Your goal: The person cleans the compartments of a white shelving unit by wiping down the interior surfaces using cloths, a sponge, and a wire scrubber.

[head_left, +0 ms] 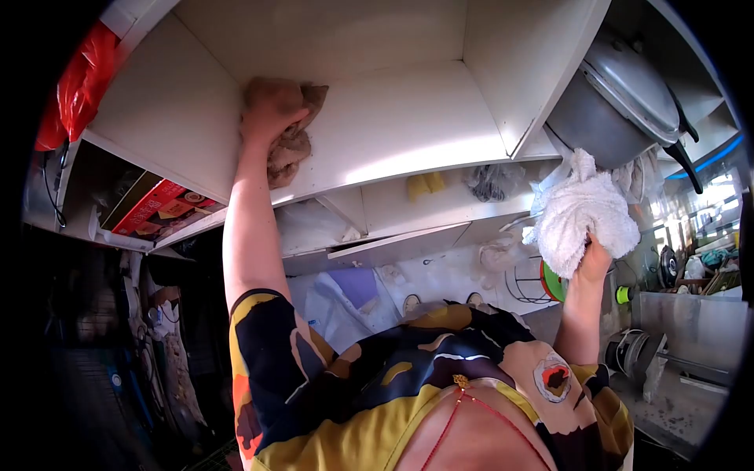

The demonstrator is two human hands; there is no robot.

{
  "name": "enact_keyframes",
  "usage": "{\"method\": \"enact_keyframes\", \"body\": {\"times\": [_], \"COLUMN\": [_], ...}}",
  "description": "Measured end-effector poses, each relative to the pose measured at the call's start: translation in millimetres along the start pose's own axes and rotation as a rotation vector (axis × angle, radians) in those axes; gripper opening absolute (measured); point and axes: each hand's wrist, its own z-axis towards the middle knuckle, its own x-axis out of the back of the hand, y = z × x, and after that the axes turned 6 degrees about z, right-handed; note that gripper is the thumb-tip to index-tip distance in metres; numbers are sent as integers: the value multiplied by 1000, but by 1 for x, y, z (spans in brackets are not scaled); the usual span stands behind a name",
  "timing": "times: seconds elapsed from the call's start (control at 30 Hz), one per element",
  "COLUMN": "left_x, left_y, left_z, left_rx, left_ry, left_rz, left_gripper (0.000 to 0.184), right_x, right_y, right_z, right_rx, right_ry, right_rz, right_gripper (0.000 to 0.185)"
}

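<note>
L hand (272, 116): crumpled brn cloth (289, 157), R hand (594, 259): fluffy wht towel (585, 210).

Brown cloth (289, 159) lies crumpled on the shelf (400, 118), white towel (583, 212) bunched near the pot (597, 122).

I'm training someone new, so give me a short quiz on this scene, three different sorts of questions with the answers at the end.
1. Multiple choice: what does the left hand hold?
A) a metal lid
B) a brown cloth
C) a plastic bag

2. True or false: the right hand holds a red box.

3. Fill in the blank: the big metal pot with black handles sits on the person's ____ side.

Key: 1: B. 2: False, it holds a fluffy white cloth. 3: right.
</note>
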Motion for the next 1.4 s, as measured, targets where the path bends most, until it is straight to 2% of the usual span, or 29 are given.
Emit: {"method": "enact_keyframes", "body": {"times": [0.03, 0.1, 0.17, 0.2, 0.27, 0.3, 0.33, 0.37, 0.43, 0.5, 0.57, 0.63, 0.7, 0.77, 0.83, 1.03, 1.07, 1.23, 1.33, 1.4], "left_x": [25, 28, 2, 0, 9, 6, 8, 19, 25, 28, 26, 26, 33, 34, 36, 28, 28, 24, 27, 28], "left_y": [15, 23, 17, 32, 101, 131, 164, 203, 256, 279, 270, 252, 227, 192, 150, 52, 42, 37, 44, 46], "left_z": [1, -2, -11, -17, -41, -51, -62, -80, -101, -111, -112, -119, -130, -140, -152, -204, -211, -222, -236, -252], "left_rx": [-47, -101, -87, -151, -239, -358, -434, -384, -465, -418, -363, -333, -265, -182, -122, 301, 277, 269, 380, 457], "left_ry": [-171, -346, -150, -108, -20, 55, 91, 55, 144, 191, 206, 211, 212, 255, 359, 592, 622, 605, 571, 569], "left_rz": [95, 197, -109, -131, -146, -205, -425, -485, -480, -405, -502, -474, -430, -381, -340, -150, -164, -256, -469, -607], "left_gripper": [71, 67, 54, 49, 42, 38, 36, 37, 37, 37, 39, 40, 42, 42, 42, 43, 43, 44, 43, 46], "right_x": [5, 11, 15, 16, 14, 11, 5, -1, -12, -18, -22, -19, -15, -13, 0, -5, -8, -25, -13, -9], "right_y": [0, 0, 0, 1, 4, 6, 7, 7, 8, 8, 7, 15, 18, 24, 34, 41, 43, 41, 46, 46], "right_z": [0, -3, -5, -5, -3, 0, 3, 7, 11, 14, 19, 23, 23, 21, 18, 15, 16, 12, 12, 10], "right_rx": [-8, 14, -9, -25, -32, -38, -51, -57, -68, -96, -106, -62, -101, -185, -174, -197, -192, -152, -58, -51], "right_ry": [3, 17, 2, -20, -25, -35, -67, -93, -148, -123, -184, -173, -210, -148, -177, -157, -162, -207, -319, -299], "right_rz": [-5, -24, 2, 23, 33, 39, 55, 54, 68, 29, 59, 36, 64, 109, 112, 125, 130, 117, -6, -18], "right_gripper": [29, 29, 29, 28, 28, 28, 28, 28, 28, 27, 26, 26, 27, 30, 34, 33, 33, 30, 40, 41]}}
